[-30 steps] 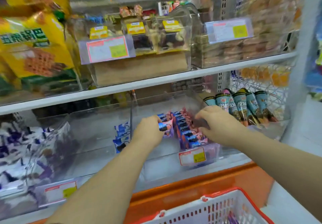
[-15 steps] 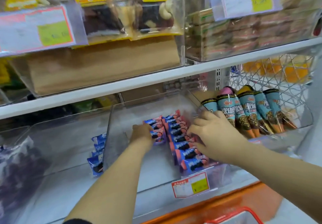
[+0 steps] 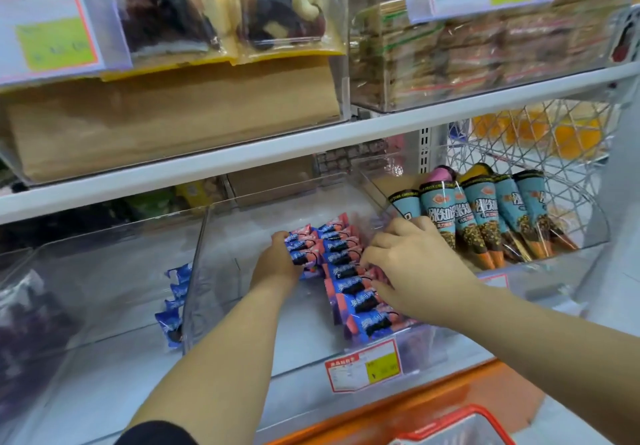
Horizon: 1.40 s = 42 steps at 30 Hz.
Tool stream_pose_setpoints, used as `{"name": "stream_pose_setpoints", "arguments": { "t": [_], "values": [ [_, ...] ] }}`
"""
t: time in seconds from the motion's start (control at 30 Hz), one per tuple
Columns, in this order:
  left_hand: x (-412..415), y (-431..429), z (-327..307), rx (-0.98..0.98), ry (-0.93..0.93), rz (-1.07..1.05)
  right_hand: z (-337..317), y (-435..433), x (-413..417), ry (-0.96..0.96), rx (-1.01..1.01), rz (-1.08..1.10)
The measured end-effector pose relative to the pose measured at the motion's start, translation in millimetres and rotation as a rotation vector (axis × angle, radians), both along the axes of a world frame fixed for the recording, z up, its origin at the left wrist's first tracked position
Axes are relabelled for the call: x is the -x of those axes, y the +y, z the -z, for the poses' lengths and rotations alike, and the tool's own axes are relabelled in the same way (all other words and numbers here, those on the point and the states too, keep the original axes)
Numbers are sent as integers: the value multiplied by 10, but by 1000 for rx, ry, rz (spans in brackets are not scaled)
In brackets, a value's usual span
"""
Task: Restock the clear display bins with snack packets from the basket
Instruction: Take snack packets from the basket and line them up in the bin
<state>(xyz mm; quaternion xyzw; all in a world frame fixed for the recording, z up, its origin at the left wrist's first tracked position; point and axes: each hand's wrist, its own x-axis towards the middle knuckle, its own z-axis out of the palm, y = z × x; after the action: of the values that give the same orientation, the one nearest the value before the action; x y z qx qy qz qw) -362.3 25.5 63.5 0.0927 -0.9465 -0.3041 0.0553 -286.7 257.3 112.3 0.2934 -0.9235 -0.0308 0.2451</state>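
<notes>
Left bin: a few blue packets [image 3: 173, 302] stand against its right wall, as they did a second ago.
Left hand [image 3: 277, 264]: fingers curled round a small clutch of snack packets [image 3: 303, 249]. It is now deeper in the middle bin [image 3: 204, 271] than a second ago and low at the floor, touching the packet row.
Meaning: judged as placement under way; a second column is starting on the left of the row, and the clutch is not yet let go.
Packet row [image 3: 360, 302]: pink-and-blue packets on edge, running front to back in the middle bin; order unchanged.
Right hand [image 3: 419, 271]: fingers spread and bent over the row's right side, pressing on it. No packet seen pinched. Same post as before, steadying.
Cone snacks [image 3: 485, 219]: right bin, leaning, untouched.
Basket [image 3: 464, 413]: only the red rim shows at the bottom edge; more of it showed earlier, as the view has closed in on the shelf.
</notes>
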Motion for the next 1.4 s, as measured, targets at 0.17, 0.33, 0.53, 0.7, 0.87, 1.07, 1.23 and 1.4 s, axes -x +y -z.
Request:
{"name": "stream_pose_setpoints", "arguments": {
  "t": [0.17,0.33,0.53,0.7,0.87,1.07,1.23,1.4],
  "values": [
    [33,21,25,8,-32,35,1,13,3,7,24,-23],
    [-20,15,-92,78,-64,-13,-29,14,-4,-29,-26,-1],
    [-525,156,-531,276,-10,107,-260,16,-213,-169,-119,4],
    [-1558,414,-754,266,224,277,-158,89,-775,-29,92,-105],
    [-2540,667,-451,272,229,388,277,254,-1429,-213,188,-169],
    [-2939,679,487,232,-132,389,1182,283,-1931,-697,159,17],
    [-3164,449,1330,239,-511,494,1913,134,-2238,-1070,-64,90],
    [-3310,317,1724,308,-702,595,2423,5,-2301,-1106,-157,99]
  ]
}}
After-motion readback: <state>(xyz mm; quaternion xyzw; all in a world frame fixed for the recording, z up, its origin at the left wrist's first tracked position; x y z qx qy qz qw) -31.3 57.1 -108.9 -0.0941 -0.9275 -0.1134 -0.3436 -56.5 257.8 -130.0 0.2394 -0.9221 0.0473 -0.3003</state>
